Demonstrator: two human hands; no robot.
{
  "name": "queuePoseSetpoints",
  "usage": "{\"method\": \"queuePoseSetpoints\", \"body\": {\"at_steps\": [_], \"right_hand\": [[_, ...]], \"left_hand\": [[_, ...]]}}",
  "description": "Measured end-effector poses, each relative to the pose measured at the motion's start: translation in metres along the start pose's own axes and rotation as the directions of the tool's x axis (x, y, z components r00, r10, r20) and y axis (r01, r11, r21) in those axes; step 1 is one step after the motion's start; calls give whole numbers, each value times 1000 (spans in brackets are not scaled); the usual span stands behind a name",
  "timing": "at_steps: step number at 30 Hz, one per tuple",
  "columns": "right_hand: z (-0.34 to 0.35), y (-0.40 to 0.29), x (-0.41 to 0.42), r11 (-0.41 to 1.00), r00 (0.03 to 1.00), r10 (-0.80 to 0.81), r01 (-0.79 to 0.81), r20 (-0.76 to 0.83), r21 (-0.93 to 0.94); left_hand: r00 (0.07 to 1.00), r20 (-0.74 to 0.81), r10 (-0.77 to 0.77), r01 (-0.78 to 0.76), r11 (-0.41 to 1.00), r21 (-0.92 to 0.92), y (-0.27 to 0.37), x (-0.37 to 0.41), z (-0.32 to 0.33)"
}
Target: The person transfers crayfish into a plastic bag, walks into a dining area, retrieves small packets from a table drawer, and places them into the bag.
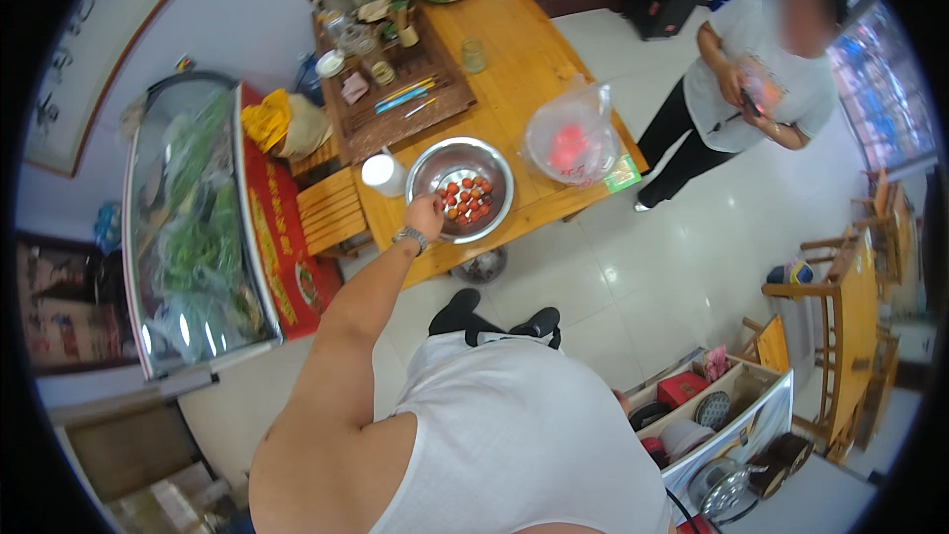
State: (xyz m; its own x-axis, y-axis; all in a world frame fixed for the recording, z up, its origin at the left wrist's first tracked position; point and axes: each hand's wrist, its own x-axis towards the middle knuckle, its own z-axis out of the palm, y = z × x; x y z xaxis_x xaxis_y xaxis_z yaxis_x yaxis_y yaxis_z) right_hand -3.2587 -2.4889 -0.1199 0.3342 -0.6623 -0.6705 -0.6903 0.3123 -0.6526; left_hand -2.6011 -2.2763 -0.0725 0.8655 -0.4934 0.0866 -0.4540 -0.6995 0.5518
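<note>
My left hand (425, 216), with a metal watch on the wrist, reaches over the near-left rim of a stainless steel bowl (503, 196). Its fingertips are at the small red fruits (465, 202), perhaps cherry tomatoes, lying in the bowl; whether they grip one is unclear. A white cylindrical container (383, 175) stands just left of the bowl. To the right, a clear plastic bag (574, 137) with something red inside rests on the wooden table (519, 89). My right hand (621, 402) is mostly hidden beside my torso, near a shelf unit with open compartments.
A dark tea tray (445, 100) holds cups, pens and a plant. A glass display cooler (196, 237) with bagged greens stands left, beside a wooden stool (330, 211). A bin (482, 265) sits under the table edge. Another person (764, 81) stands right, holding a phone.
</note>
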Motion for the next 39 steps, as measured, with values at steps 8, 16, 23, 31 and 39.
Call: {"method": "queuePoseSetpoints", "body": {"at_steps": [8,16,23,31,39], "right_hand": [[97,31,-153,949,910,244,-295,-334,-109],[208,84,-227,902,819,387,-432,-423,-13],[241,88,-252,909,807,387,-415,-447,39],[227,57,-237,963,864,210,-265,-458,-57],[214,43,-201,966,895,203,-249,-398,-66]], "left_hand": [[921,385,64,-218,902,373,5,89,17],[856,470,216,-380,879,288,-18,95,42],[884,445,142,-301,902,311,-20,94,57],[943,302,142,-68,967,-244,-33,81,37],[955,295,32,151,801,-579,-45,46,29]]}}
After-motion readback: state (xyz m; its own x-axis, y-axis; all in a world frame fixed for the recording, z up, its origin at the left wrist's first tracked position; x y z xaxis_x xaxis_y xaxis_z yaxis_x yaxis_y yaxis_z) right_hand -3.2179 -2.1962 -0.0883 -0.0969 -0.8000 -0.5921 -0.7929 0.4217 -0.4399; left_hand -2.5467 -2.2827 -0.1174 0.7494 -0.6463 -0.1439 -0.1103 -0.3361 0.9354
